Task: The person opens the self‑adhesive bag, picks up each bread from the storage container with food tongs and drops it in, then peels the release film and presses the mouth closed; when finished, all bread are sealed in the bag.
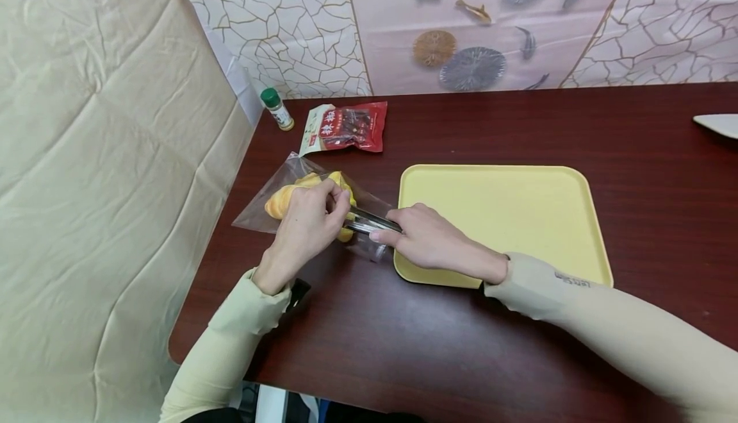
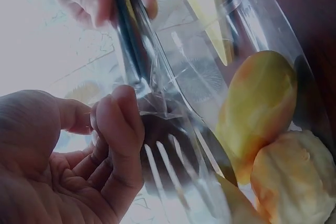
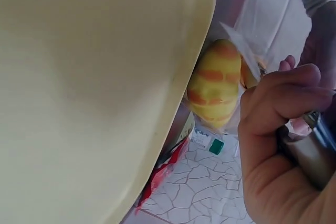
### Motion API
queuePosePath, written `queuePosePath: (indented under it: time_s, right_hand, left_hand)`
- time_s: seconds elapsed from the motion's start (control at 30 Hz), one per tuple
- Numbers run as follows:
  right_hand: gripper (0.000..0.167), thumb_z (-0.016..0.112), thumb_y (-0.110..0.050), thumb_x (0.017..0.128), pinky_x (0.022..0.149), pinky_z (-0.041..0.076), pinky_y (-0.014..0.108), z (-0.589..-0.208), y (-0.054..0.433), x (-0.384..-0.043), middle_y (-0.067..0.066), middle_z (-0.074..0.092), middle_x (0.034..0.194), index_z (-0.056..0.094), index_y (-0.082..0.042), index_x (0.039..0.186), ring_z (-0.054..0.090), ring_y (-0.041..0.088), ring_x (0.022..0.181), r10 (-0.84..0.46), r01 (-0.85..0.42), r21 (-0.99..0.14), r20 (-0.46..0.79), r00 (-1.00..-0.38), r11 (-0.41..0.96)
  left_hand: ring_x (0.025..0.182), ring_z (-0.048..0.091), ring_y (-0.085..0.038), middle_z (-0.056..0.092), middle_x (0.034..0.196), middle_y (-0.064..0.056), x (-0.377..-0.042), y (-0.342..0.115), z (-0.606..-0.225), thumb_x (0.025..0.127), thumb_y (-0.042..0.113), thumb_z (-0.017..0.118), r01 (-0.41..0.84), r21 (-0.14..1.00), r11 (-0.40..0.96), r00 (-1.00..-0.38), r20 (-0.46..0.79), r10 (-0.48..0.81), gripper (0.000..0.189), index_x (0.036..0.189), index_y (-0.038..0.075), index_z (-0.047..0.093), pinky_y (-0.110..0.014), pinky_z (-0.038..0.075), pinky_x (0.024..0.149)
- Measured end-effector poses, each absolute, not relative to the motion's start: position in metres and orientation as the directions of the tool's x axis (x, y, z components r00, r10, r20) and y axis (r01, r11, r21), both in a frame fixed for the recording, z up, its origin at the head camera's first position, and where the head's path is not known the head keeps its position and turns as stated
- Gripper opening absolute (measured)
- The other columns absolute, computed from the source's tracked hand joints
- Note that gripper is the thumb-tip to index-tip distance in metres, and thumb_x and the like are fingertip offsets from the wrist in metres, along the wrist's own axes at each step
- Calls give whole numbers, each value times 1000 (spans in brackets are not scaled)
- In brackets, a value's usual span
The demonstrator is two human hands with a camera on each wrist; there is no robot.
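A clear plastic bag (image 1: 254, 213) lies on the left of the table with several bread pieces inside, among them a croissant-like roll (image 1: 279, 202). My left hand (image 1: 305, 221) pinches the bag's edge between thumb and fingers. Metal tongs (image 1: 375, 219) are in my right hand (image 1: 429, 237), which grips them by their arms. In the left wrist view, the slotted tong head (image 2: 170, 156) shows through the plastic, beside a yellow oval bread (image 2: 262, 93) and a pale round bun (image 2: 294, 177). The right wrist view shows a yellow bread with orange stripes (image 3: 215, 85).
A yellow rectangular tray (image 1: 507, 202) lies to the right of the bag, partly under my right forearm. Behind the bag are a red snack packet (image 1: 352, 127) and a small green-capped bottle (image 1: 278, 110). A white object (image 1: 719, 124) shows at the far right edge.
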State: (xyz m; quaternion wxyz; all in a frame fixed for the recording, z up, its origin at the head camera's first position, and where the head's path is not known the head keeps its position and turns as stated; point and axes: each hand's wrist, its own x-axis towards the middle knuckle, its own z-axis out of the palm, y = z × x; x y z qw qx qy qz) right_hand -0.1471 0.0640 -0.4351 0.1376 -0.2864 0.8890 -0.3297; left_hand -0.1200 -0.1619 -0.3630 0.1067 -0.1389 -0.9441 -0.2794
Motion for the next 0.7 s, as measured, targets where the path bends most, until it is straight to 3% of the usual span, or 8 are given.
queuePosePath:
  time_s: [0.33,0.57,0.7]
  right_hand:
    - [36,67,-45,107,59,40,36,-417,44,-153,-2,56,67,66,-16,87,50,16,60,-659,-524,-567,-46,-751,636]
    - [33,71,-42,105,62,41,33,-379,47,-140,1,57,71,67,-11,96,54,19,66,-622,-447,-551,-177,-763,705]
    - [36,72,-45,104,62,39,32,-377,58,-139,1,55,70,66,-12,95,53,19,67,-603,-412,-561,-206,-771,718]
  left_hand:
    - [64,59,-21,64,66,-5,-121,-169,-364,103,15,63,304,485,820,-942,283,182,25,80,7,70,-30,42,58]
    - [60,60,-19,63,63,-5,-123,-173,-366,104,16,63,287,498,818,-948,271,167,28,78,8,68,-30,44,56]
    - [55,61,-15,65,62,-4,-123,-172,-363,104,18,63,276,519,809,-951,269,152,27,79,8,69,-29,46,54]
